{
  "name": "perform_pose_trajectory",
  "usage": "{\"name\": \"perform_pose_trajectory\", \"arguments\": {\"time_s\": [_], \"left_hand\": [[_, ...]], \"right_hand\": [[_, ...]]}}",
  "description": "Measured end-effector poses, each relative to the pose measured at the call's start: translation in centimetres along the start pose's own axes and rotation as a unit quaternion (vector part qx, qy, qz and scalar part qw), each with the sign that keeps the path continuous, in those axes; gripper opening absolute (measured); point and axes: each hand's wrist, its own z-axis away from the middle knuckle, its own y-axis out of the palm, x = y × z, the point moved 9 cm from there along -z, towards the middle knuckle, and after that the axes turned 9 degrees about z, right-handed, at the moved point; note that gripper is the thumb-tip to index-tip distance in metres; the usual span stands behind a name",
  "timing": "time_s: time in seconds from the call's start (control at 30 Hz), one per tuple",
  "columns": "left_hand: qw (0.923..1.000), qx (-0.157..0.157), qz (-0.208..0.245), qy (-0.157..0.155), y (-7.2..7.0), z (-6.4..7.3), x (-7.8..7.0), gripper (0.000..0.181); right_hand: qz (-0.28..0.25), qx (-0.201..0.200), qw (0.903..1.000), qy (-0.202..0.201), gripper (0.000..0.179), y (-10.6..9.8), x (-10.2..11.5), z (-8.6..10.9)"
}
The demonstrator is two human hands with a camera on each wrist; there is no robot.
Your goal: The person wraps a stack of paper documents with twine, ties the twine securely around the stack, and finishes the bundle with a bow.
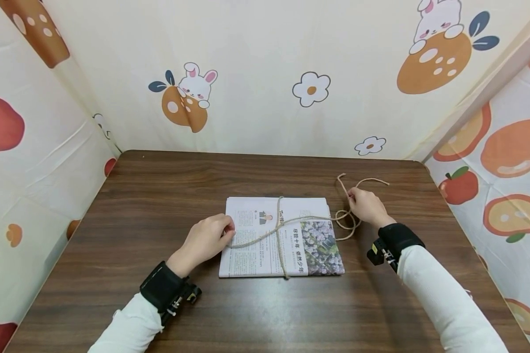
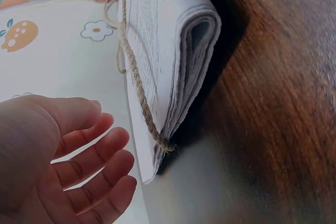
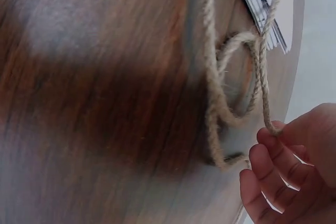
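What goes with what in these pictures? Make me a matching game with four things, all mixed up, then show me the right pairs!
Things:
1. Left hand
2. Right hand
3. Folded newspaper
4. Table

Places, colours and states:
A. Brown, with a wood-grain look
B. Pinching the rope
C. Covered in print, with rope crossing over its top
D. Fingers loosely curled, holding nothing

Right pairs:
1-D
2-B
3-C
4-A
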Motion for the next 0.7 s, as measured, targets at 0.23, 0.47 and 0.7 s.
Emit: {"name": "perform_pose_trajectory", "arguments": {"time_s": [0.23, 0.47, 0.7], "left_hand": [[0.9999, -0.009, 0.002, 0.009, -0.2, 0.1, 0.0, 0.006], [0.9995, -0.023, 0.000, 0.023, -0.7, 0.4, -0.2, 0.005], [0.9996, -0.019, 0.002, 0.019, -0.5, 0.5, -0.2, 0.006]], "right_hand": [[0.015, -0.007, 0.9998, 0.008, 0.022, 0.4, -0.6, 0.4], [0.037, -0.050, 0.9963, 0.060, 0.020, -0.5, -2.1, 0.9], [0.045, 0.013, 0.9919, 0.118, 0.030, 0.4, -3.6, 1.0]]}}
